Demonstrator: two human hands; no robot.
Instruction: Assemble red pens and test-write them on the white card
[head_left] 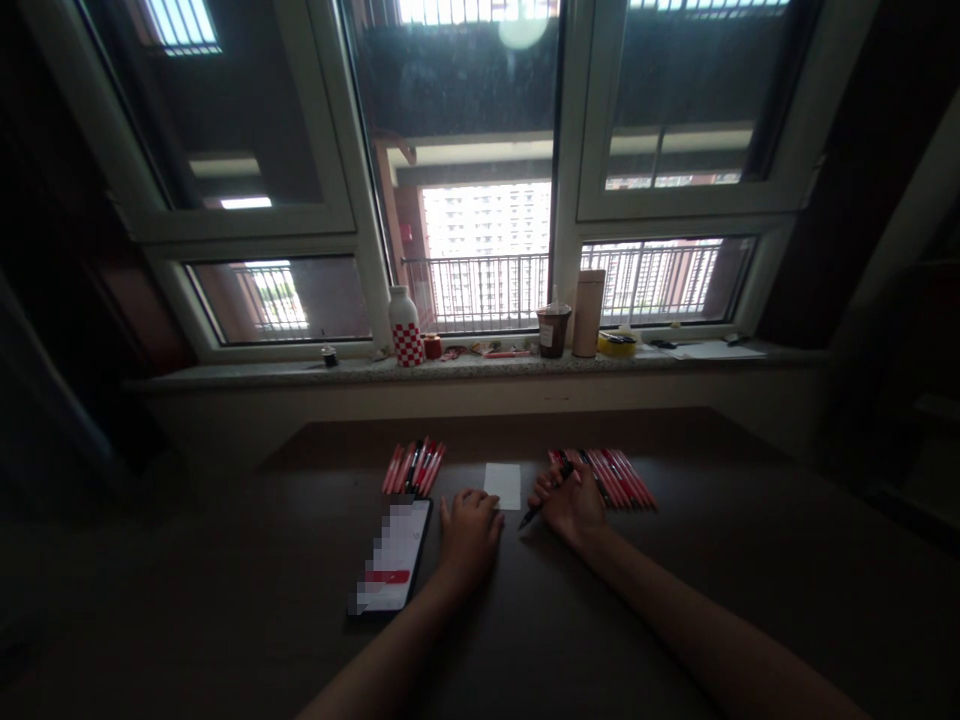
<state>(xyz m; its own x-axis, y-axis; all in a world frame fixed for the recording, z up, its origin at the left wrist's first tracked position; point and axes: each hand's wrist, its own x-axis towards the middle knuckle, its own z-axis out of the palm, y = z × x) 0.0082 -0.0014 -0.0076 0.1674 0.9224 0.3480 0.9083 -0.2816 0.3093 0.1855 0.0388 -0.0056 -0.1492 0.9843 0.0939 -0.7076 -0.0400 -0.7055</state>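
A broad white-framed window (pixel 571 200) fills the far side, with the brown desk (pixel 540 640) standing below it and the stone windowsill (pixel 480 370) running beyond the desk's far edge. Over the desk's middle, the person's right hand (pixel 577 510) has thumb and fingers pinched around a dark pen, beside the right-hand row of pens, while the left hand (pixel 470 535) lies palm down, fingers loosely spread and grasping nothing, its fingertips at the paper's near left corner. On the sill stand a pinkish tumbler (pixel 589 315), a white bottle (pixel 406 330) with red checks and a lidded cup (pixel 553 332) of something brown. The phone (pixel 395 560) lies left of the left hand, partly pixelated, its far end just beside the left row of pens (pixel 414 468), which is toward the desk's far left corner; the right row of pens (pixel 622 480) sits toward the far right corner. The white paper (pixel 502 483) lies between the two rows, nearer the desk's far edge. The dark pen (pixel 534 514) slants down to the left, its tip just off the paper's near right corner; whether it touches the desk cannot be told.
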